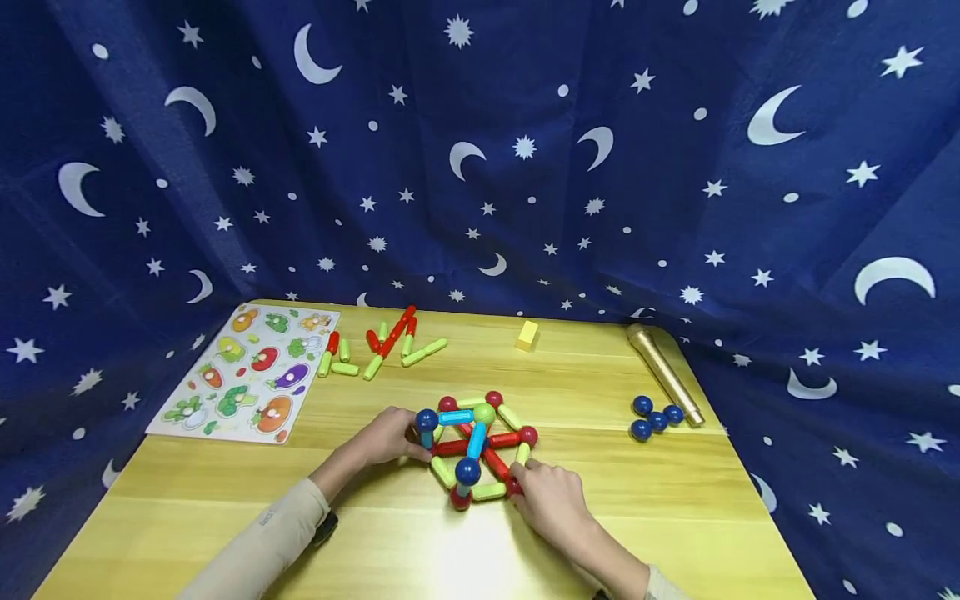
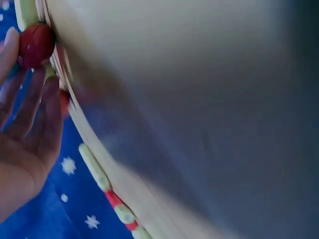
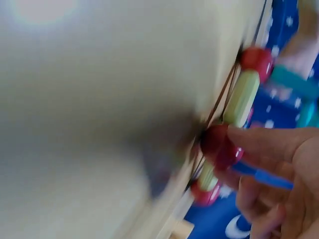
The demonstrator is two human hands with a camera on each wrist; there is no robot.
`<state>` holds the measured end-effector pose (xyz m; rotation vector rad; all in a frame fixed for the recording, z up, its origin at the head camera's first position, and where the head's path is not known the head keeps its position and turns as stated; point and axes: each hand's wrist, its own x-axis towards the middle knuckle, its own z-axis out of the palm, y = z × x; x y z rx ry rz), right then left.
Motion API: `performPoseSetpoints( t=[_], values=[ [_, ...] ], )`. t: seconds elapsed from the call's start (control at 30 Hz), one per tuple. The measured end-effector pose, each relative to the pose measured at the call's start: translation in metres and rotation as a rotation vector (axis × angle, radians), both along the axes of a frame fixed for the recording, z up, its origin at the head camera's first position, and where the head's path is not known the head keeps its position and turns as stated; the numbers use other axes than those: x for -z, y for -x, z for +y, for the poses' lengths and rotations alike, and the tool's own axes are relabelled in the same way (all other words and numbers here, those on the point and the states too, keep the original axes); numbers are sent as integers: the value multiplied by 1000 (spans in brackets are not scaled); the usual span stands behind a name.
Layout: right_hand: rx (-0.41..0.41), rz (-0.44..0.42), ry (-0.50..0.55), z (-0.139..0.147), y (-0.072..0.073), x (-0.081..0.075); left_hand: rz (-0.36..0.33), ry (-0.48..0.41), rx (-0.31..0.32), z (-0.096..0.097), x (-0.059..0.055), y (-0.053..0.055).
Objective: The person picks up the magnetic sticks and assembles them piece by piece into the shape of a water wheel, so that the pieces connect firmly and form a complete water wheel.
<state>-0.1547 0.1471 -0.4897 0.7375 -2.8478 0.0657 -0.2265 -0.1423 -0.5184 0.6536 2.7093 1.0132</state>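
Observation:
On the table lies a wheel-shaped frame of magnetic rods and balls, with red balls (image 1: 528, 435) at the corners, yellow-green rods (image 1: 489, 492) round the edge and red rods (image 1: 452, 447) as spokes. Short uprights carry two dark blue balls (image 1: 468, 472) above it; light blue rods (image 1: 476, 440) run from these to a light green ball (image 1: 484, 413). My left hand (image 1: 386, 435) holds the left corner, its thumb and fingers about a red ball (image 2: 37, 45). With thumb and fingers, my right hand (image 1: 553, 498) pinches the front right corner's red ball (image 3: 219, 145).
Loose red and yellow-green rods (image 1: 426, 352) lie at the back left, beside a vegetable picture board (image 1: 247, 342). A yellow block (image 1: 527, 335) stands at the back. To the right are several dark blue balls (image 1: 657, 422) and a gold microphone-shaped stick (image 1: 666, 373). A starry blue curtain (image 1: 480, 192) hangs behind.

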Motion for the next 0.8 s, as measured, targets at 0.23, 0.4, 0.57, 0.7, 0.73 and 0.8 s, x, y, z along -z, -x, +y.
performPoseSetpoints(
  t=[0.23, 0.4, 0.57, 0.7, 0.73, 0.8],
  values=[
    [-27, -143, 93, 11, 57, -10, 155, 166, -62, 13, -2, -39],
    [-36, -202, 186, -8, 70, -45, 151, 189, -59, 15, -5, -45],
    [-117, -195, 341, -45, 75, -78, -85, 36, 114, -5, -19, -28],
    [-133, -237, 305, -58, 80, -78, -96, -46, 86, -32, -27, 4],
    [-125, -246, 303, -59, 81, -77, -52, -26, 18, -40, -28, 13],
    [-106, -255, 305, -59, 82, -74, 36, 33, -166, -56, -27, 31]
  ],
)
